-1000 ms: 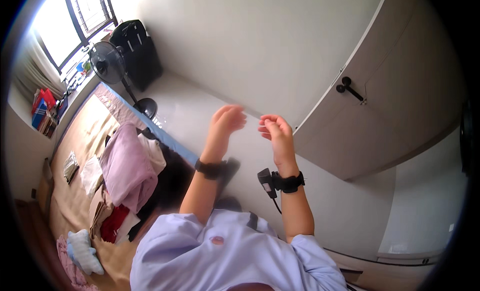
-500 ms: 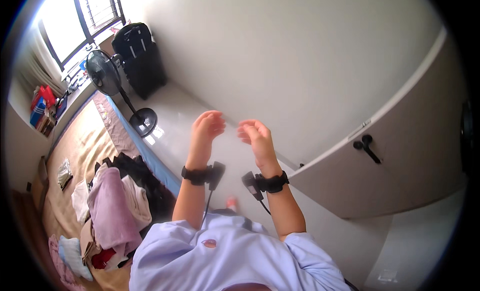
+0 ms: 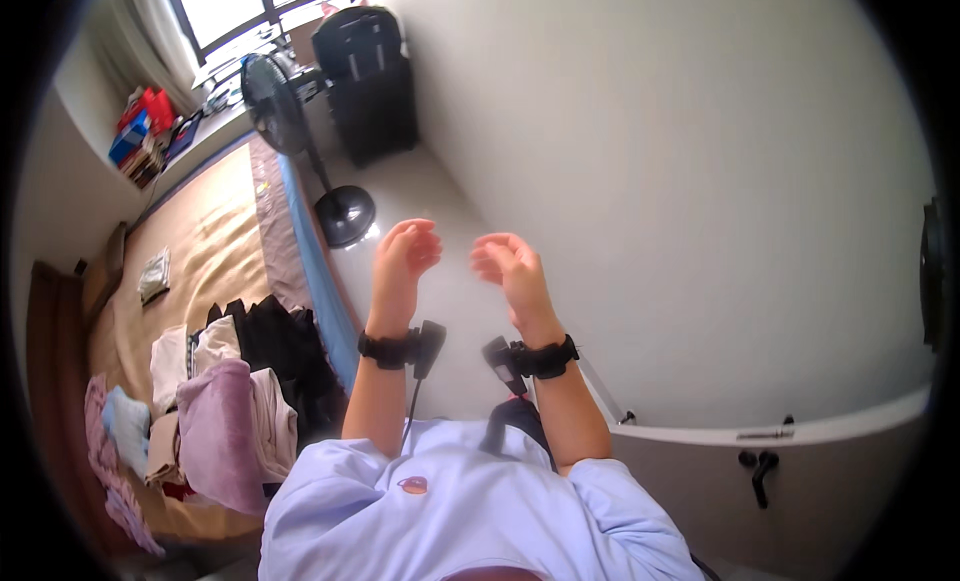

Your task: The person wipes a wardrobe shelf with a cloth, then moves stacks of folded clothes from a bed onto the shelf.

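Note:
My left hand (image 3: 404, 259) and my right hand (image 3: 510, 265) are raised before me, a hand's width or so apart. Both are empty, with loosely curved fingers that do not close on anything. A black wrist strap (image 3: 388, 351) with a small dark device circles my left wrist. Its match, another black strap (image 3: 546, 359), sits on the right. Neither hand touches anything; beneath them lies pale, shiny floor (image 3: 455, 326).
Left of me is a bed (image 3: 205, 221) with folded clothes, among them a mauve cloth (image 3: 225, 436). A black standing fan (image 3: 345, 216) and a black suitcase (image 3: 375, 111) stand ahead. A door (image 3: 690, 481) with a dark handle (image 3: 763, 478) is at my right.
My view has turned left, so the bed, fan and suitcase appear further right and the door lies lower. The hands keep nearly the same raised pose.

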Available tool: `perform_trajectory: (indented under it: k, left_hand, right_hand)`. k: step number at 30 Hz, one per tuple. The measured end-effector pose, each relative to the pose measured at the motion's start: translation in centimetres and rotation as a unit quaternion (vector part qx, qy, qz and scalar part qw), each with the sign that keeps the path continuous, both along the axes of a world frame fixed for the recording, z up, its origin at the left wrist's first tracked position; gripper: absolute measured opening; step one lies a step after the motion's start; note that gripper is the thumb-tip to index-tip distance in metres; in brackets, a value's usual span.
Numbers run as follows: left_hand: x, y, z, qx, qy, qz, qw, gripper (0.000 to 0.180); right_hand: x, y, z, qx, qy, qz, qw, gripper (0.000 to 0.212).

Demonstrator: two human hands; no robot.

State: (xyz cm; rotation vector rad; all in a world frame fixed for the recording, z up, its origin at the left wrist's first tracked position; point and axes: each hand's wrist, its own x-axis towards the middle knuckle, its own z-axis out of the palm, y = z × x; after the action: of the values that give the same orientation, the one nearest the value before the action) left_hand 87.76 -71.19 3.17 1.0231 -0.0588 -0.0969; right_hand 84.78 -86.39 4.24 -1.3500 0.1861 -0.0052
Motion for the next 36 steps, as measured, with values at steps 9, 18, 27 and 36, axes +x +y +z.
perform_trajectory:
  k: [9, 18, 27, 36]
  left_hand:
    - [8.8, -0.6, -0.3, -0.004, 0.02, 0.138, 0.99, 0.019]
    - [17.6, -0.2, 0.6, 0.009, 0.011, 0.263, 0.965, 0.021]
    - [23.6, 4.8, -1.2, -0.014, 0.071, 0.381, 0.922, 0.021]
    - [32.3, 13.2, -2.6, -0.056, 0.088, 0.459, 0.883, 0.02]
  right_hand:
    - [13.2, -0.9, -1.3, 0.006, 0.016, 0.134, 0.991, 0.022]
    - [26.9, -0.5, -2.0, -0.011, 0.04, 0.236, 0.971, 0.022]
    - [35.7, 4.4, -6.2, -0.052, 0.098, 0.337, 0.935, 0.022]
    - [47.2, 13.4, -10.6, -0.116, 0.14, 0.395, 0.9, 0.021]
